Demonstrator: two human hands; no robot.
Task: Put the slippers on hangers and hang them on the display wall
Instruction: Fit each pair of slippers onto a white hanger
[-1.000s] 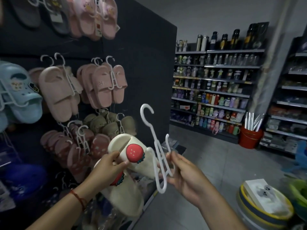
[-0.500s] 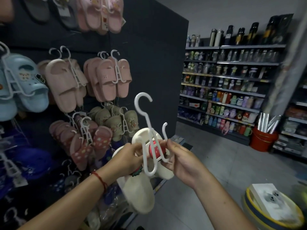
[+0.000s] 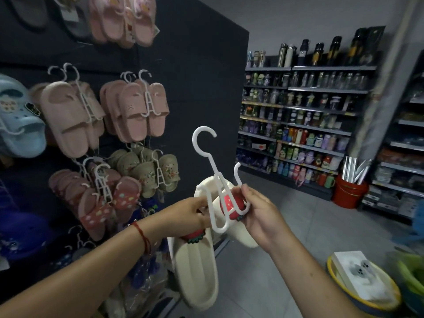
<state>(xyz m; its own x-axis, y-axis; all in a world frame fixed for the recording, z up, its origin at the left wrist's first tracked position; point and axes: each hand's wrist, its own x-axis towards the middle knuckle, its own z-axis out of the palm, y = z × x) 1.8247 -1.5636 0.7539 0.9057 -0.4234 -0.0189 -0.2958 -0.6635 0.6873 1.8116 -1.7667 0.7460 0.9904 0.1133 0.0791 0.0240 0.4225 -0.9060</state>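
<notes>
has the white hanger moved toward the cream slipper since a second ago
Yes. The white hanger was clear of the cream slipper, to its right; now it lies over the red strawberry charm.

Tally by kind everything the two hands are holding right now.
cream foam slippers with red strawberry charms: 2
white plastic hook hanger: 1
Total: 3

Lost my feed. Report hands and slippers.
Both hands, left and right, on white hanger. Cream slippers going on, not yet hung. Nothing blocking the display wall.
</notes>
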